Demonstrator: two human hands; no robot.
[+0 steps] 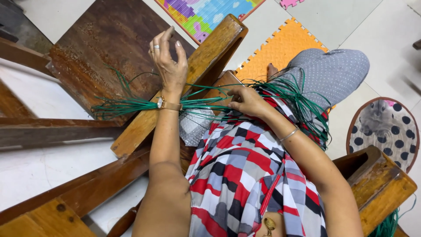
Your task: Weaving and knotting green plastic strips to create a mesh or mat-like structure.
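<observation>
A bundle of thin green strands point(127, 105) stretches across a slanted wooden beam point(193, 74) of an overturned piece of furniture. My left hand point(169, 61) rests on the beam with fingers spread upward, a ring on one finger and a watch at the wrist; the strands pass under the wrist. My right hand point(245, 100) pinches some of the green strands just right of the beam. More strands point(302, 103) loop over my lap in a checked red, grey and black cloth.
A dark brown wooden panel point(105, 44) lies behind the beam. Other wooden beams point(57, 131) cross at left, and a wooden block point(377, 184) sits at lower right. An orange foam mat point(280, 48), a colourful mat point(201, 13) and a dotted round mat point(386, 127) lie on the white floor.
</observation>
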